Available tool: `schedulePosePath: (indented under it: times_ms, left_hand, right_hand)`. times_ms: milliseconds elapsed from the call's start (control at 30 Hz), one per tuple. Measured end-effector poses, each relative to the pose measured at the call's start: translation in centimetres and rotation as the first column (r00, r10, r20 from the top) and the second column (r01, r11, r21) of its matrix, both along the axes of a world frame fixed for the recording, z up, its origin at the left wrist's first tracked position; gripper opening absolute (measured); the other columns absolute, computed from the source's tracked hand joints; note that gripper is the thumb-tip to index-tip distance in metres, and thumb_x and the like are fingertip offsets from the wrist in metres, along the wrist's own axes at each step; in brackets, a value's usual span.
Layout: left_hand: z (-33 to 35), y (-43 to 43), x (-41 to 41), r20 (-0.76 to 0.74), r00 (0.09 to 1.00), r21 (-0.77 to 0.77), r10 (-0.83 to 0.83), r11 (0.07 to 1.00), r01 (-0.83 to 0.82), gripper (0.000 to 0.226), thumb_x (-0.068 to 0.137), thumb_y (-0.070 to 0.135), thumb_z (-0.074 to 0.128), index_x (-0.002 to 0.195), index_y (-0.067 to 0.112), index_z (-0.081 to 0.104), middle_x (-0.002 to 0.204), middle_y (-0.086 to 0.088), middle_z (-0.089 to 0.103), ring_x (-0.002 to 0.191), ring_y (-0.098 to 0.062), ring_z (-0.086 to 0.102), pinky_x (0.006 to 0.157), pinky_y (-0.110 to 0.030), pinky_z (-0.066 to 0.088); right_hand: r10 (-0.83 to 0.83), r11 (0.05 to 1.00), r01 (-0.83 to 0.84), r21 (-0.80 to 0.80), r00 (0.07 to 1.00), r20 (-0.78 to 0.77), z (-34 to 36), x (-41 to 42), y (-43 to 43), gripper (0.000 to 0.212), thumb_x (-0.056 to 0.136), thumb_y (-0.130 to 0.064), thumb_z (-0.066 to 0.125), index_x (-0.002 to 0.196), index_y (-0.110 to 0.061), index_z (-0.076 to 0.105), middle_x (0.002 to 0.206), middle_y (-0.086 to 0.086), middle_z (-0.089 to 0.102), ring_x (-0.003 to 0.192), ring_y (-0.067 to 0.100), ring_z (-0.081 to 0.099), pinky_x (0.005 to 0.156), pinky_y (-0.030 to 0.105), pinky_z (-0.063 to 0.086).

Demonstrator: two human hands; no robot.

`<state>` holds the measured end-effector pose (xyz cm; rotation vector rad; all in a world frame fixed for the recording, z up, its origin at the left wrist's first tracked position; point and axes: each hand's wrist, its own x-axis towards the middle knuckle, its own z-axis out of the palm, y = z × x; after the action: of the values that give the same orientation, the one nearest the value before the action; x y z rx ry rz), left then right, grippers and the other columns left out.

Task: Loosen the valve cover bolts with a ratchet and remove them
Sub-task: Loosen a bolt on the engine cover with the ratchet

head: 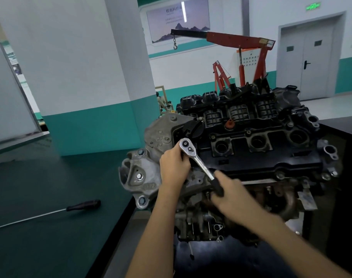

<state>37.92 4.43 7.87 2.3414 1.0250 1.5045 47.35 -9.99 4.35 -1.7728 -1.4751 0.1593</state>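
An engine stands in front of me with its black valve cover (257, 157) on top. A chrome ratchet (197, 157) sits with its round head at the cover's near left corner; the bolt under it is hidden. My left hand (174, 163) curls round the ratchet head from the left. My right hand (231, 194) grips the ratchet's black handle, low and to the right of the head. Small bolts (280, 175) show along the cover's front edge.
A long screwdriver (81, 205) with a dark handle lies on the green bench (40, 177) at the left. A grey bracket (139, 175) juts from the engine's left end. A red engine crane (241, 43) stands behind. A white and teal pillar (86, 77) rises at the back left.
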Motion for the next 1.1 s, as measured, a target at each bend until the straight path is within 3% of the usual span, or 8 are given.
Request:
schedulePosePath:
  times_ms: [100,267,400,567,633,733,833,1100]
  left_hand:
    - [0.1,0.4,0.0,-0.018,1.000,-0.041,-0.007,0.999,0.007,0.013,0.087,0.016,0.056,0.088,0.012,0.068,0.076,-0.008,0.071,0.075,-0.031,0.064,0.069,-0.040,0.049]
    - [0.0,0.5,-0.3,0.050,0.992,-0.064,-0.113,0.991,0.116,0.009,0.085,0.018,0.063,0.085,0.027,0.067,0.078,0.006,0.071,0.077,-0.014,0.065,0.071,-0.033,0.049]
    - [0.4,0.3,-0.7,-0.015,0.978,-0.016,-0.209,0.978,0.209,0.030,0.084,0.020,0.050,0.104,0.033,0.067,0.085,0.013,0.071,0.076,-0.012,0.064,0.070,-0.030,0.046]
    - [0.2,0.1,-0.3,0.025,0.997,-0.001,-0.079,0.997,0.079,0.016,0.093,0.014,0.059,0.104,0.013,0.071,0.073,-0.009,0.069,0.071,-0.029,0.062,0.065,-0.038,0.043]
    - [0.0,-0.2,-0.1,0.057,0.998,-0.020,-0.032,0.999,0.033,0.011,0.092,0.009,0.058,0.095,0.007,0.068,0.072,-0.012,0.068,0.071,-0.034,0.061,0.061,-0.037,0.039]
    - [-0.2,0.1,0.1,0.067,0.998,0.001,0.009,1.000,-0.009,0.007,0.089,0.007,0.059,0.090,0.005,0.065,0.067,-0.012,0.066,0.067,-0.036,0.060,0.058,-0.035,0.036]
    - [0.0,0.4,0.1,0.080,0.997,-0.030,-0.004,1.000,0.006,0.007,0.088,0.015,0.066,0.092,0.011,0.070,0.071,-0.007,0.070,0.070,-0.028,0.064,0.065,-0.041,0.050]
    - [0.2,0.3,-0.5,-0.045,0.986,-0.034,-0.159,0.987,0.158,0.024,0.086,0.018,0.055,0.100,0.036,0.065,0.090,0.014,0.070,0.082,-0.007,0.062,0.069,-0.024,0.043]
  right_hand:
    - [-0.021,0.990,0.057,0.131,0.967,-0.255,-2.4,-5.4,2.1,0.022,0.081,-0.006,0.057,0.099,-0.017,0.050,0.068,0.008,0.059,0.063,0.027,0.059,0.060,0.039,0.049]
    - [0.013,0.996,0.008,0.094,0.974,-0.227,-2.1,-5.0,2.3,0.030,0.080,-0.004,0.054,0.108,-0.015,0.052,0.076,0.013,0.061,0.072,0.034,0.060,0.065,0.040,0.052]
    - [0.062,0.997,-0.057,-0.050,0.991,0.117,1.7,1.8,0.3,0.024,0.080,-0.009,0.060,0.099,-0.022,0.053,0.077,0.005,0.055,0.073,0.031,0.059,0.066,0.034,0.048]
    - [-0.051,0.988,0.131,-0.078,0.764,0.643,7.6,6.9,0.4,0.027,0.087,-0.020,0.059,0.112,-0.024,0.051,0.076,-0.003,0.048,0.084,0.032,0.062,0.063,0.033,0.036]
    - [-0.094,0.986,0.157,-0.052,0.791,0.605,6.6,5.7,0.1,0.024,0.085,-0.021,0.059,0.108,-0.024,0.049,0.080,0.001,0.051,0.088,0.034,0.062,0.064,0.033,0.035]
    - [-0.038,0.997,0.049,-0.059,0.984,0.177,1.9,0.9,-0.5,0.020,0.083,-0.016,0.059,0.093,-0.024,0.043,0.071,0.000,0.050,0.073,0.030,0.061,0.059,0.032,0.042]
    - [0.016,0.999,-0.011,0.035,0.992,-0.128,-1.0,-3.8,1.0,0.021,0.083,-0.010,0.055,0.096,-0.020,0.043,0.074,0.007,0.059,0.066,0.029,0.061,0.058,0.038,0.052]
    - [0.076,0.995,-0.071,-0.066,0.994,0.076,1.1,0.7,0.2,0.025,0.080,-0.010,0.058,0.100,-0.022,0.049,0.078,0.008,0.058,0.073,0.032,0.060,0.064,0.037,0.051]
